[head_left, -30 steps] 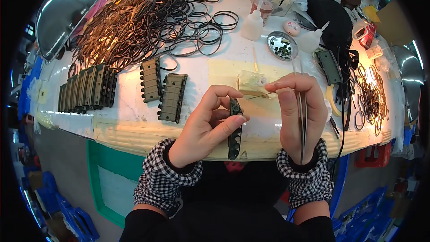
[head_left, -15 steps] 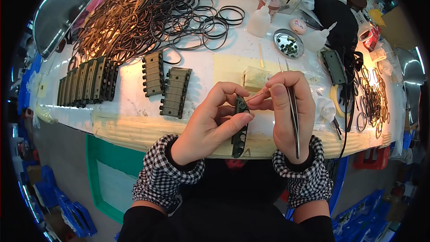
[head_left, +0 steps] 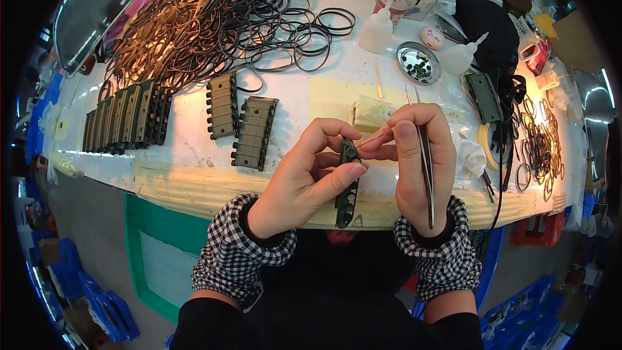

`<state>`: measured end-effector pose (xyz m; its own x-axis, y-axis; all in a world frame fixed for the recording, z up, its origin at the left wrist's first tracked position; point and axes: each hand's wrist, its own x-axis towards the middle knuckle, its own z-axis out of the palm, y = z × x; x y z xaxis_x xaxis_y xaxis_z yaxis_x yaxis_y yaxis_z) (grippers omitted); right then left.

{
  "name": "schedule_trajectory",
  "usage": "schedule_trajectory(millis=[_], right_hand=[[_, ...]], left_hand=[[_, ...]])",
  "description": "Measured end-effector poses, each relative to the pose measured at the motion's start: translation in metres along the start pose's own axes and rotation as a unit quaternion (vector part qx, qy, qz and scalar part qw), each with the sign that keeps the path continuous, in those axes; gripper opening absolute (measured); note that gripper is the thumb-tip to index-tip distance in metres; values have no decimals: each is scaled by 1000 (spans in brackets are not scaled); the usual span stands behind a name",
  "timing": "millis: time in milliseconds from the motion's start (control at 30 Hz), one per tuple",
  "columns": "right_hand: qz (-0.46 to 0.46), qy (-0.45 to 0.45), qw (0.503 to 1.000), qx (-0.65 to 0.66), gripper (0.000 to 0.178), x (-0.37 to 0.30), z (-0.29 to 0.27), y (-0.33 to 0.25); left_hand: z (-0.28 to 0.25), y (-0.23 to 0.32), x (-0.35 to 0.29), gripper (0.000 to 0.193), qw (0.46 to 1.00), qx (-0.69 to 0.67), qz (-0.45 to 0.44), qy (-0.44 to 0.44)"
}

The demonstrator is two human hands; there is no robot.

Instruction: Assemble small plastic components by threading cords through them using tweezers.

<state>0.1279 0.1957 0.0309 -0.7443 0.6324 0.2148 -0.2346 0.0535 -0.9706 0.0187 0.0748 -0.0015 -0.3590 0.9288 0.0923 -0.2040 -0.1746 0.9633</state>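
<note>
My left hand (head_left: pixel 295 178) grips a dark green toy-tank track piece (head_left: pixel 348 204) between thumb and fingers. The piece stands on edge, a row of round wheels along its side. My right hand (head_left: pixel 418 155) is closed around steel tweezers (head_left: pixel 426 168), whose points stick up past the knuckles. With thumb and fingertips it also pinches a thin stick (head_left: pixel 372 139), reaching toward the upper end of the green piece. Whether the stick's end touches it is too small to tell. Two similar green wheeled pieces (head_left: pixel 254 135) (head_left: pixel 222 105) lie to the left of my left hand.
Several more wheeled pieces (head_left: pixel 126 120) stand in a row at the left. Behind them lies a big heap of black rubber bands (head_left: pixel 188 32). A round dish (head_left: pixel 414 71) holds small green parts, near a white squeeze bottle (head_left: pixel 376 31). Black cables (head_left: pixel 508 136) hang at the right.
</note>
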Motion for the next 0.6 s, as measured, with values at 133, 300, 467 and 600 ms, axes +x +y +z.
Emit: schedule_trajectory(millis=[133,300,467,600], right_hand=[[-9,-6,1000,6,14,0,-1,2],[-13,21,1000,17,14,0,-2,0],[-199,108,941,-250,9,15,-24,0],[-311,105,843,-427,9,25,-27,-3]], left_hand=[[0,2,0,35,1000,-4,-3,2],[-3,2,-2,36,1000,4,-23,-5],[-1,9,-2,44,999,-8,-45,-14],[-2,8,-3,50,998,-33,-51,-8]])
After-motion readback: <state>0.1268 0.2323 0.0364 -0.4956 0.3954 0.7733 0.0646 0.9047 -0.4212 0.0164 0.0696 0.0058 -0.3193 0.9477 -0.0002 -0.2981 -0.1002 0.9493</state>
